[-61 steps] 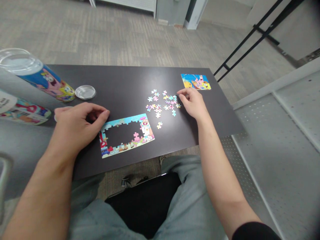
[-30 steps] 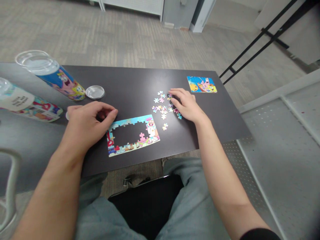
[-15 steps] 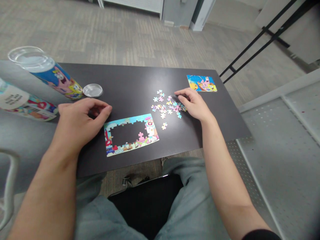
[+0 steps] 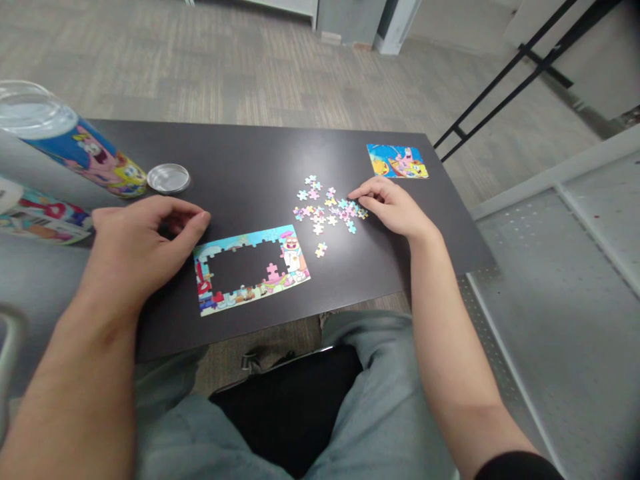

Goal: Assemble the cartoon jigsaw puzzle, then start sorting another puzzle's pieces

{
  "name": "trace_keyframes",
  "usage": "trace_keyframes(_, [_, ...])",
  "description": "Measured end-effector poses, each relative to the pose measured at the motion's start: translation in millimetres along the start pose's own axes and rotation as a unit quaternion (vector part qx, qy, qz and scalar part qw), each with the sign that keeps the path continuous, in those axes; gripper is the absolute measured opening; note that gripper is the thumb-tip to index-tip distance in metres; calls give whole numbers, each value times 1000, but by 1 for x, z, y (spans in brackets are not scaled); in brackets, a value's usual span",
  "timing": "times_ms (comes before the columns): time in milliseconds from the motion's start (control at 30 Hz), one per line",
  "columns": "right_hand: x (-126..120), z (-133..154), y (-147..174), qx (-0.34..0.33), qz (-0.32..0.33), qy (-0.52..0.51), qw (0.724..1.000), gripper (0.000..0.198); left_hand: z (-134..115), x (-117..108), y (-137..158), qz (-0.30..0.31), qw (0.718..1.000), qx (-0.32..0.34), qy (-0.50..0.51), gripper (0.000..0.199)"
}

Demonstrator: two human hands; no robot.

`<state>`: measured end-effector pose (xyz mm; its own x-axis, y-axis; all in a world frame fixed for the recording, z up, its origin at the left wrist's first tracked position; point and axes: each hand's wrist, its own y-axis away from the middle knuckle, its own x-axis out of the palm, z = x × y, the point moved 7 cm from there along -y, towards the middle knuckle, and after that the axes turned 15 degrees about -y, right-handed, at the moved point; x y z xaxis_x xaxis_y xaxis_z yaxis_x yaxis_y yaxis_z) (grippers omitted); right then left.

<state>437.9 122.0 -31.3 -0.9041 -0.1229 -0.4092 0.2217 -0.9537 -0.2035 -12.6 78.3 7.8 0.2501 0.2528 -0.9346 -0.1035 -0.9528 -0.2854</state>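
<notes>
My left hand (image 4: pixel 145 243) rests on the dark table, fingers curled and thumb tip against the index finger, with no held thing showing. Right beside it lies a jigsaw frame (image 4: pixel 250 235), its border joined and its middle bare table except for a few pink pieces (image 4: pixel 273 273) attached at the lower right. My right hand (image 4: pixel 393 205) reaches over the right side of a pile of loose puzzle pieces (image 4: pixel 320 212). Its index finger stretches out to the pieces, the thumb a little apart below it; the other fingers are curled. One puzzle piece (image 4: pixel 321 250) lies apart, nearer me.
Two cartoon-printed cans (image 4: pixel 95 153) (image 4: pixel 45 217) stand at the left, behind my left hand. A round clear lid (image 4: pixel 169 179) lies near them. At the far right is a cartoon picture card (image 4: pixel 399 162). The dark table (image 4: pixel 225 153) ends close before my knees.
The view has shifted slightly, so everything sits further left. My right index finger has come down onto the pile's right side, nearer the thumb. My left hand keeps its pose.
</notes>
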Motion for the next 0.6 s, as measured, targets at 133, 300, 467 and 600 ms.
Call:
trace_keyframes(133, [-4, -2, 5, 29, 7, -17, 999, 29, 0, 1, 0, -7, 1000, -1, -2, 52])
trace_keyframes(300, [-6, 3, 9, 29, 25, -13, 999, 31, -1, 1, -1, -9, 1000, -11, 4, 50])
trace_keyframes(467, [-10, 0, 10, 34, 16, -24, 999, 37, 0, 0, 0, -2, 1000, -5, 0, 54])
trace_keyframes(600, [-11, 1, 13, 26, 8, -21, 999, 34, -2, 0, -1, -13, 1000, -6, -8, 54])
